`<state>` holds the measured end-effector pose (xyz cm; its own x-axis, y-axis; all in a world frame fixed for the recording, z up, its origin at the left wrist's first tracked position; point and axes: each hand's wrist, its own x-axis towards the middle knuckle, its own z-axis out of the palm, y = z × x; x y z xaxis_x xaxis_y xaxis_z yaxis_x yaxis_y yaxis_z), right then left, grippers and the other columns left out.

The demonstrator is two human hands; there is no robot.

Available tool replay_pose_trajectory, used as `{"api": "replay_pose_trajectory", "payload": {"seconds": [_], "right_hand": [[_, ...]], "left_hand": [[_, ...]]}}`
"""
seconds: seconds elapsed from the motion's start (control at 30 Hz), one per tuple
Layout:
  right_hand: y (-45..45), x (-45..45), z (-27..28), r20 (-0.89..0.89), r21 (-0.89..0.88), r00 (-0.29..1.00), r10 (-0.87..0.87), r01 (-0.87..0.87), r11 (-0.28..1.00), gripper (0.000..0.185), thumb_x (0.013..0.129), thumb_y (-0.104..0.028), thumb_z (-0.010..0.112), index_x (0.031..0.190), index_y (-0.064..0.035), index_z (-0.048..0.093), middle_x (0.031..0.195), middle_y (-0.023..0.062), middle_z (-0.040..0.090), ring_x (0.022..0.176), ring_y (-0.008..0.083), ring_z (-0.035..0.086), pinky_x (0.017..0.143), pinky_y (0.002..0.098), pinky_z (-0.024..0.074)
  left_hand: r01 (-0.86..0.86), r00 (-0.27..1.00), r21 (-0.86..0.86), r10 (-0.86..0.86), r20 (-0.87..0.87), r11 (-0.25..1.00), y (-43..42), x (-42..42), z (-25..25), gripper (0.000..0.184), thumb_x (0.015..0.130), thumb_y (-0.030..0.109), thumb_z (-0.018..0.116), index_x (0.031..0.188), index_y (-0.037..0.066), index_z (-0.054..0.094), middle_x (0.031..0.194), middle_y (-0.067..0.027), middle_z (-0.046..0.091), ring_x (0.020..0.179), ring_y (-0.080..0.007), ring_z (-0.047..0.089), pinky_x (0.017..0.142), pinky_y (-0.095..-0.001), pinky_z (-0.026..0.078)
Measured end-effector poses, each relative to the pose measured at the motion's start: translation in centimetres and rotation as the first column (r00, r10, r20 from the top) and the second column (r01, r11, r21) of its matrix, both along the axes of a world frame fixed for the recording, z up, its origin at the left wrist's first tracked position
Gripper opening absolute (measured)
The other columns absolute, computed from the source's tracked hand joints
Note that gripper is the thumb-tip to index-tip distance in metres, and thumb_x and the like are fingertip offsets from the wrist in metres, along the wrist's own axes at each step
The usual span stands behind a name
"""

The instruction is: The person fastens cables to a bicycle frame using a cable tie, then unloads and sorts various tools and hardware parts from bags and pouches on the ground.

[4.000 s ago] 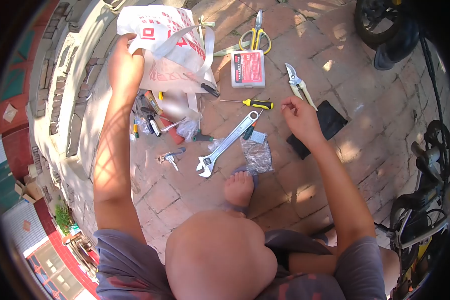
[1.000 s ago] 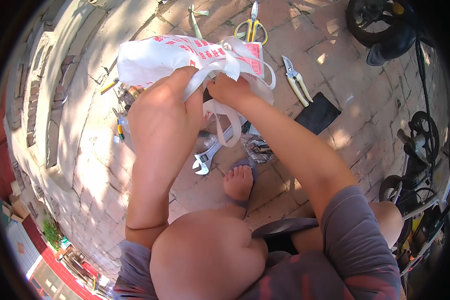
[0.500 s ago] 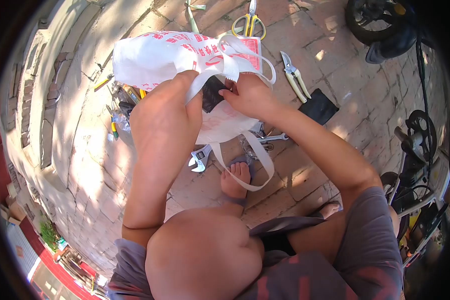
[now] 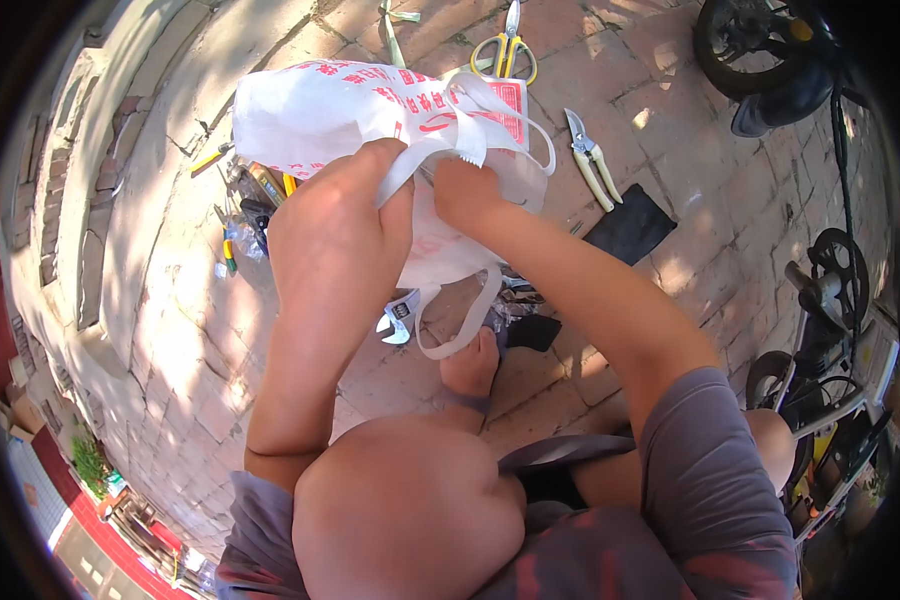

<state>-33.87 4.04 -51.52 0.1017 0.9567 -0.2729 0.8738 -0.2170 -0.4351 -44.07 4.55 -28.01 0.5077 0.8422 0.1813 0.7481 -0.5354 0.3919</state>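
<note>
A white bag with red print (image 4: pixel 310 115) lies over the ground in front of me, its mouth towards me. My left hand (image 4: pixel 340 225) is closed on the bag's rim and strap. Inside the opening is my right hand (image 4: pixel 465 195), with its fingers hidden by the bag, so its grip cannot be seen. The bag's lower strap (image 4: pixel 475 320) hangs near my foot. Beneath it rests an adjustable wrench (image 4: pixel 398 318), and a dark flat piece (image 4: pixel 533 333) lies right of my foot.
Yellow-handled scissors (image 4: pixel 505 55) and pruning shears (image 4: pixel 590 160) lie beyond and right of the bag, beside a black flat pouch (image 4: pixel 632 225). Several tools and plastic wrappers (image 4: pixel 245 235) are at the left. A wheel (image 4: pixel 760 45) stands far right.
My right hand has gone deeper into the bag, and the black thing at its fingers is out of sight. A dark flat piece now shows beside my foot. The lower strap has shifted left.
</note>
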Motion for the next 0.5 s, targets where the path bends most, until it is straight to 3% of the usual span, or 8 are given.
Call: {"api": "replay_pose_trajectory", "payload": {"seconds": [0.13, 0.23, 0.33, 0.43, 0.5], "right_hand": [[0.4, 0.0, -1.9, 0.015, 0.027, 0.994, 0.105, -0.105, 0.994, 0.016, 0.079, -0.016, 0.059, 0.083, -0.0022, 0.067, 0.094, 0.0229, 0.064, 0.079, 0.0296, 0.068, 0.066, 0.0368, 0.0559], [0.4, -0.1, -2.0, 0.066, 0.154, 0.994, 0.086, -0.095, 0.983, 0.016, 0.078, -0.015, 0.06, 0.085, -0.0037, 0.068, 0.087, 0.0203, 0.065, 0.078, 0.0297, 0.068, 0.064, 0.0379, 0.0558], [1.1, 0.1, -1.9, -0.033, 0.134, 0.999, 0.04, -0.035, 0.99, 0.017, 0.077, -0.015, 0.059, 0.086, -0.0043, 0.069, 0.082, 0.0175, 0.066, 0.078, 0.03, 0.068, 0.065, 0.0387, 0.0557], [1.0, -0.1, -1.5, -0.013, 0.109, 0.995, 0.098, -0.096, 0.989, 0.017, 0.079, -0.013, 0.057, 0.087, -0.0034, 0.068, 0.081, 0.016, 0.066, 0.08, 0.0303, 0.068, 0.065, 0.0404, 0.0554], [1.4, -0.2, -0.5, -0.058, -0.023, 0.993, 0.106, -0.107, 0.994, 0.021, 0.083, -0.013, 0.055, 0.097, -0.0024, 0.066, 0.097, 0.0193, 0.065, 0.092, 0.0331, 0.065, 0.077, 0.0425, 0.0526]], "left_hand": [[0.019, 0.999, -0.07, -0.016, 0.042, 0.997, 0.1, -0.4, 0.0, 0.022, 0.076, 0.005, 0.062, 0.098, 0.003, 0.068, 0.08, -0.0183, 0.066, 0.075, -0.0345, 0.064, 0.068, -0.0394, 0.052], [0.052, 0.995, -0.081, -0.045, 0.09, 0.995, 0.8, -0.7, -0.4, 0.022, 0.077, 0.005, 0.062, 0.097, 0.002, 0.068, 0.08, -0.0185, 0.066, 0.076, -0.0342, 0.065, 0.068, -0.0392, 0.052], [0.061, 0.992, -0.055, -0.055, 0.116, 0.997, 1.2, -1.1, -0.9, 0.021, 0.077, 0.004, 0.062, 0.097, 0.001, 0.068, 0.081, -0.0189, 0.066, 0.076, -0.0342, 0.065, 0.069, -0.0392, 0.052], [0.061, 0.989, -0.042, -0.055, 0.139, 0.997, 1.6, -1.4, -1.2, 0.021, 0.077, 0.004, 0.063, 0.097, 0.0, 0.068, 0.081, -0.0193, 0.066, 0.077, -0.0341, 0.065, 0.069, -0.0392, 0.052], [0.058, 0.987, -0.028, -0.053, 0.15, 0.998, 1.7, -1.5, -1.4, 0.021, 0.077, 0.003, 0.063, 0.097, 0.0, 0.068, 0.082, -0.0195, 0.066, 0.077, -0.034, 0.065, 0.07, -0.0393, 0.052]]}}
